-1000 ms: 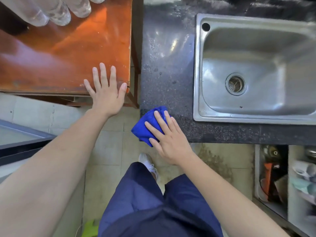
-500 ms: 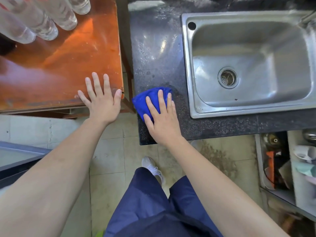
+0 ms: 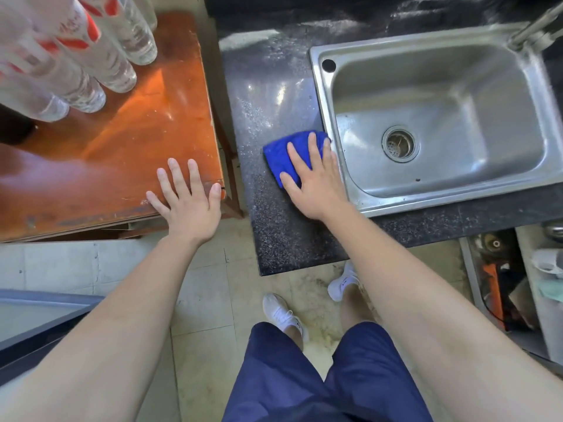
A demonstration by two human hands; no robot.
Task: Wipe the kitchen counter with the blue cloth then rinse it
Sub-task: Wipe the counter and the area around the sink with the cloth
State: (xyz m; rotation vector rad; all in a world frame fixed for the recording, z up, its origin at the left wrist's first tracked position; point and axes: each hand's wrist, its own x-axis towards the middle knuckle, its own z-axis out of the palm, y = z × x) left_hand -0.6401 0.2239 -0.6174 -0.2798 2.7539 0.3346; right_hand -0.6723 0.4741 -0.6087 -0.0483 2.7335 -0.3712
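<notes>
Blue cloth [image 3: 281, 155]: bright, bunched, folded pad on dark speckled bench [image 3: 274, 226], just beside sink [image 3: 327, 117] left rim. Right hand [image 3: 313, 181] flat on top, fingers [image 3: 294, 156] straight, spread, pressing. Left hand [image 3: 189, 202] flat, fingers spread, on wooden table [image 3: 122, 147] corner.

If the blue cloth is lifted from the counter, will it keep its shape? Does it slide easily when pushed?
Probably floppy: the blue cloth lies in soft folds under the flat right hand, so it should droop when lifted. It likely slides easily, since the dark counter looks smooth and glossy. It seems light; wetness cannot be judged.
</notes>
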